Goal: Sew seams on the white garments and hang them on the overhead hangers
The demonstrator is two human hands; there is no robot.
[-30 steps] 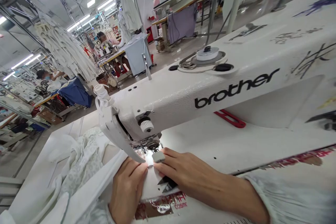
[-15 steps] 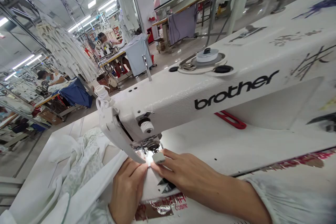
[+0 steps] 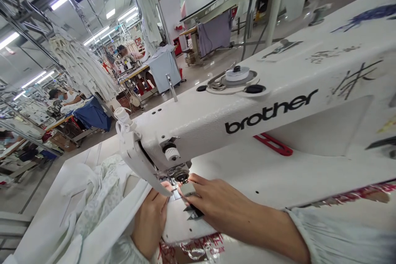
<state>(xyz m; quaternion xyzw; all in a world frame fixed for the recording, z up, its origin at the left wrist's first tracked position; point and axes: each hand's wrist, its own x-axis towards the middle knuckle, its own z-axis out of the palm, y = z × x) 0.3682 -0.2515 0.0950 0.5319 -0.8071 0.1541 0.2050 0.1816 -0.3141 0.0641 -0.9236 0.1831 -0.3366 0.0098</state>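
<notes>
Head view: both bare hands were placed at the needle end of a white sewing machine (image 3: 198, 132), marked with black "brother" lettering (image 3: 271, 111). The left hand (image 3: 151, 216) was set on the near side of a curved white lever (image 3: 147, 169), its fingers bent and its fingertips partly hidden. A length of white cloth (image 3: 116, 222) was spread from the lower left up to this hand; whether it was pinched there could not be told. The right hand (image 3: 216, 202) was set opposite, its fingers curled narrowly toward the lit needle area, just beside a small pale block (image 3: 187, 189). A dark pointed object (image 3: 194, 213) was seen below these fingers; whether it was gripped could not be told, as its far end was covered by the hand. A pale patterned cloth (image 3: 100, 192) was heaped beside the white cloth, on the left of the work table (image 3: 66, 189). The machine's bed was occupied farther right by a red slotted bar (image 3: 274, 144), and its top by a white disc (image 3: 237, 74). Each wrist was edged by a pale sleeve (image 3: 337, 233). Beyond, a person (image 3: 66, 97) was seated behind blue cloth (image 3: 91, 113), and hanging white garments (image 3: 83, 70) were racked nearby.
</notes>
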